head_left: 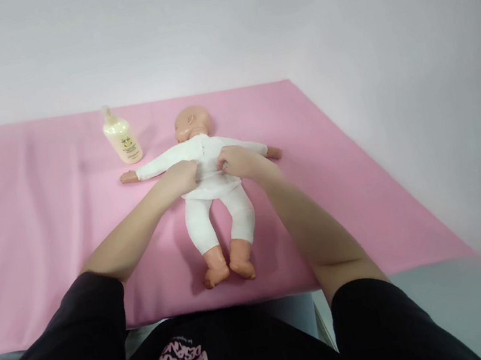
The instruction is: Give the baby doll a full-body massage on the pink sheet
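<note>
The setting is suggesting a practice room for baby care, though the view is leaving the exact kind of room uncertain. A baby doll [209, 176] in white clothes is lying beneath the left hand [184, 177] and the right hand [237, 161], a pink cloth [327, 209] is spreading out around both, a pump bottle [123, 140] is standing beyond the left hand, and a plain white surface [216, 25] is stretching farther off.

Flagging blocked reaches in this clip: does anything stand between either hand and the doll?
Nothing visible does: the left hand and right hand are both at the doll, on its white top. The bottle stands clear, left of its head.
</note>
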Action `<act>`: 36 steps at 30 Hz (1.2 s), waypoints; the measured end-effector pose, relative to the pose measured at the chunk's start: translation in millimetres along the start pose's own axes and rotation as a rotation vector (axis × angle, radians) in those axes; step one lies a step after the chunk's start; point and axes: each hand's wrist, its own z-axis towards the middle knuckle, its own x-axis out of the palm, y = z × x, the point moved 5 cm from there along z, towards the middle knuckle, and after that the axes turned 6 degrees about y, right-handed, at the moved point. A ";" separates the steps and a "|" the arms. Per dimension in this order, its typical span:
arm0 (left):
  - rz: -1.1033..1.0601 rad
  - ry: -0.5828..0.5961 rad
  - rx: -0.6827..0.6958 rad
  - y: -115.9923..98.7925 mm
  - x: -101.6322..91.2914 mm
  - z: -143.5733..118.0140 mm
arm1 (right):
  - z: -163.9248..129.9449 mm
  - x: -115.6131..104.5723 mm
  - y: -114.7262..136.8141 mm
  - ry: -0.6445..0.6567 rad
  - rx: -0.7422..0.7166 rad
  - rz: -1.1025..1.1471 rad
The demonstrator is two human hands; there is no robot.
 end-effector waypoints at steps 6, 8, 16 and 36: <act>0.160 -0.029 0.007 2.8 1.2 8.5 | 5.2 2.1 -4.5 -0.088 0.008 0.006; 0.151 -0.058 0.023 6.2 4.4 13.4 | 5.6 1.4 -3.5 -0.108 0.027 0.019; 0.016 -0.214 -0.003 20.7 14.9 31.3 | 15.7 7.6 -9.2 -0.158 0.025 0.063; -0.074 -0.429 0.061 40.0 25.2 53.8 | 49.5 38.4 -33.6 -0.438 -0.084 0.118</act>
